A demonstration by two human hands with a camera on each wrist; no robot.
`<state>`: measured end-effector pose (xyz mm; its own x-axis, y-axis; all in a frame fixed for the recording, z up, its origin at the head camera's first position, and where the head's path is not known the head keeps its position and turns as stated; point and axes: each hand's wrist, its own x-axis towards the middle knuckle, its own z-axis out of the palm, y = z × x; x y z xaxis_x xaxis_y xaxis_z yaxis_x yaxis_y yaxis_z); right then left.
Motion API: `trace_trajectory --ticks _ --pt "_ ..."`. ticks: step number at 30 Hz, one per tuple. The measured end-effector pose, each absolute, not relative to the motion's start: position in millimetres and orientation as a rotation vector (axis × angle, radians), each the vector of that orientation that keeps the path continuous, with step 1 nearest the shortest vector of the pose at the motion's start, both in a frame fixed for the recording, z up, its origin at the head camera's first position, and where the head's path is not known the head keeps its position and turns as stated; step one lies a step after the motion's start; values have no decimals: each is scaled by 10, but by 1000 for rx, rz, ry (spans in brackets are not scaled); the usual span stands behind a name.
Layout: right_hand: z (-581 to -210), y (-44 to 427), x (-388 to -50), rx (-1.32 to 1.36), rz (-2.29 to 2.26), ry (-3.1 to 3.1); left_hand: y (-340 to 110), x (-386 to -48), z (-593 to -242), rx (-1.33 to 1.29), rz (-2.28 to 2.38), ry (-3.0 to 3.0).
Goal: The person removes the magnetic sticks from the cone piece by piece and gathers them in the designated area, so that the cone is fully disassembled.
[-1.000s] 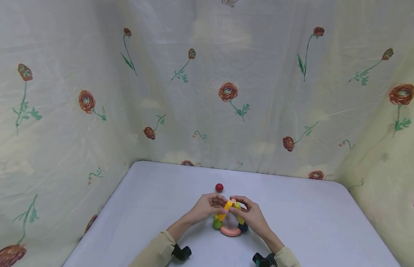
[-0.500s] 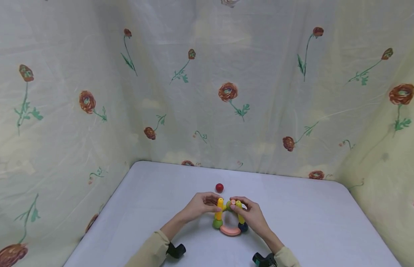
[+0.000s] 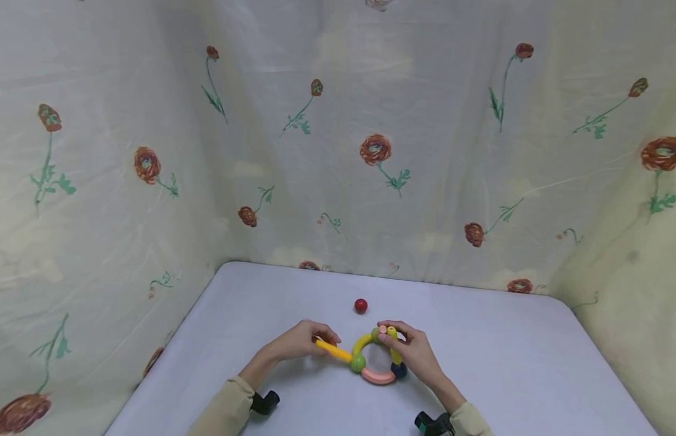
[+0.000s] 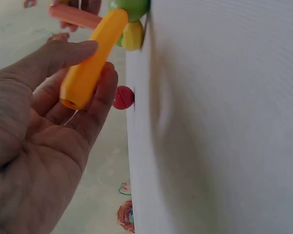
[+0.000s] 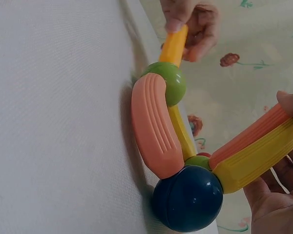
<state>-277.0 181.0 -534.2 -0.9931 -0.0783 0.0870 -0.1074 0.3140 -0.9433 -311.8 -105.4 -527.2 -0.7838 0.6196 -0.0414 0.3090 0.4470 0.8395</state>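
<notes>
My left hand pinches the free end of an orange magnetic stick between thumb and fingers. The stick slants out leftward from a green ball. This ball belongs to a ring on the table, with a curved pink stick, a dark blue ball, a curved yellow stick and a second green ball, partly hidden. At the ring's right side my right hand grips a straight yellow stick and a straight pink stick, which rise side by side from the balls.
A red ball lies on the white table, beyond the ring. Flower-printed curtains enclose the table at the back and sides. Small black wrist cameras are strapped by both sleeves.
My left hand has swung left, tipping the orange stick from a rightward lean through upright to a leftward slant, still attached to the green ball. My right hand has stayed almost in place.
</notes>
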Motion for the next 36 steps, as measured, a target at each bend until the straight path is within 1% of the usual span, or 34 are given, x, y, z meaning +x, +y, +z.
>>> trace_trajectory --ticks 8,15,19,23,28,30,36 --pt "-5255 1783 -2722 160 1817 -2550 -1038 -3103 -5324 853 1064 2418" --pt "-4995 1738 -2568 183 1798 -2570 -1004 -3122 -5352 801 1035 2435" --pt "-4946 1727 -2533 195 1787 -2572 -980 -3120 -5345 780 1049 2446" --pt "-4941 1732 -2528 195 1789 -2567 -834 -3112 -5353 658 1206 2506" --pt "-4937 1756 -2536 187 1805 -2558 -474 -3116 -5383 503 1553 2523" --pt "-4947 1768 -2547 200 1812 -2552 -337 -3108 -5380 485 1659 2482" --pt "-5281 1863 -2737 221 1822 -2476 -78 -3102 -5387 576 1799 2384"
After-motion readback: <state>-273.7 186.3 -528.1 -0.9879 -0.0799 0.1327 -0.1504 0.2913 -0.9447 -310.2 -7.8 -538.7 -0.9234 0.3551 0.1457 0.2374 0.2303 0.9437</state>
